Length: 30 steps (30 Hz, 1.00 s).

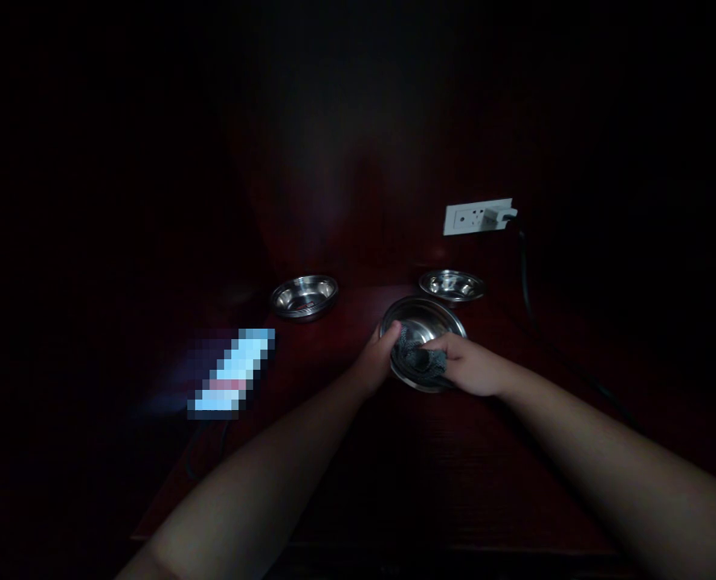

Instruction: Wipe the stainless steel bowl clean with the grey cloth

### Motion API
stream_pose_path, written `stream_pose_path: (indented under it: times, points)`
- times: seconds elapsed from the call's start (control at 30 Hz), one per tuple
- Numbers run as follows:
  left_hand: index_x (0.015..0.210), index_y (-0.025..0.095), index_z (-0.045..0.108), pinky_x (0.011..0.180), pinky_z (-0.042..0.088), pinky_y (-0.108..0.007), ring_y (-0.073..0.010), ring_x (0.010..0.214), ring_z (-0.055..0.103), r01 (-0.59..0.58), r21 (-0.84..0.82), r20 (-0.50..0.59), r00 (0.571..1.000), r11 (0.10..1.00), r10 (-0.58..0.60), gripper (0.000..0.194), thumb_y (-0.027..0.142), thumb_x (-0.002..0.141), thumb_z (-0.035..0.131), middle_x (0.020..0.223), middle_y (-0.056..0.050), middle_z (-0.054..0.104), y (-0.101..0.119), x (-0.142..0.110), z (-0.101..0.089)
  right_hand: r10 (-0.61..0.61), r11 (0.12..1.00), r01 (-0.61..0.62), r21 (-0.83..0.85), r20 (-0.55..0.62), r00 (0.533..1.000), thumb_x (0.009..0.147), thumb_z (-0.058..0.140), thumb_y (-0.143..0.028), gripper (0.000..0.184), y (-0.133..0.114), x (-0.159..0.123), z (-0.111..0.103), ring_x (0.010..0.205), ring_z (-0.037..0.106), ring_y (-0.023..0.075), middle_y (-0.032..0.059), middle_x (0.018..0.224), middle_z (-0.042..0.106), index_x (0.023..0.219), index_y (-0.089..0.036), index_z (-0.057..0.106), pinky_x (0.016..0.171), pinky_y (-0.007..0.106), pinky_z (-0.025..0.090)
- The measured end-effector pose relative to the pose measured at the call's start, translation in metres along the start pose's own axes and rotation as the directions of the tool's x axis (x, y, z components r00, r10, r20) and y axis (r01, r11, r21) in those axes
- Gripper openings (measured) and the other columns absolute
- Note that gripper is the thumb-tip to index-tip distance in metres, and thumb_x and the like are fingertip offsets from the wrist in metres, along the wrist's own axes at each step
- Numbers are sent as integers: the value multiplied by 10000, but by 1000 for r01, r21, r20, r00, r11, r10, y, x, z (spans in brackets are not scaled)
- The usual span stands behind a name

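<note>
Steel bowl [430,314] and dark cloth [415,364] in hand, super dim in here.
Nearest us, both forearms run off the frame and the worktop [370,467] fades into black; our left hand [377,362] grips the bowl's left side, thumb over the rim, other fingers hidden, while our right hand [475,366] has the bunched cloth pinched inside, covering part of the bowl's interior, and we can't tell if the base touches down; left of that, a glowing screen [237,374] is pixelated past reading, then farther back sit a left-hand metal dish [305,298] and a right-hand metal dish [453,286], and beyond, a wall socket [463,218] whose cable [525,274] gets lost in shadow.
</note>
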<state>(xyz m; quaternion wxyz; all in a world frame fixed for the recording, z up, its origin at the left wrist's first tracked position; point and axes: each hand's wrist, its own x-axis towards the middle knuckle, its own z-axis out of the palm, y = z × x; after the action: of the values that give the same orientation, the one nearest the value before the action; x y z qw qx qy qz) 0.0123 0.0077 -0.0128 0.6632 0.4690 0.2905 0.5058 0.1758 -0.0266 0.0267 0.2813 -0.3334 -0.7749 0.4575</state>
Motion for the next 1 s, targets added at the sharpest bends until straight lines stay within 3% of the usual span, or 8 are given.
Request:
stream_pose_path:
  times: [0.23,0.43,0.73,1.0]
  points:
    - [1159,173,644,1062,411,-437,-286,1184,585,13,17,16,1000,1000,-13,483,510,814,638,1187,-97,683,1,-1,0,55,998,-57,-34,-58,997,764,551,-211,176,2,0,-1,548,475,109,-13,574,564,603,-150,585,535,248,423]
    - [1182,170,633,1069,405,-421,-276,1191,584,-14,3,-21,1000,1000,14,502,512,816,635,1207,-104,674,-1,5,-2,-3,993,-6,-119,-71,998,754,515,-138,135,1,1,4,610,540,137,12,661,627,665,-148,616,609,275,457]
    - [1183,177,632,1039,436,-418,-277,1147,612,-6,-62,-85,996,998,0,511,510,796,662,1191,-102,679,-4,9,-1,-158,948,141,-286,-37,987,747,448,-26,404,-3,0,10,925,634,210,85,1049,708,1051,-145,686,897,378,479]
    - [1169,165,629,1085,388,-453,-309,1266,529,-12,-38,-52,999,999,10,538,532,777,671,1285,-115,634,-4,6,-2,-95,960,103,-260,43,995,812,477,-95,258,-4,-1,1,768,607,168,39,843,708,911,-142,710,777,319,495]
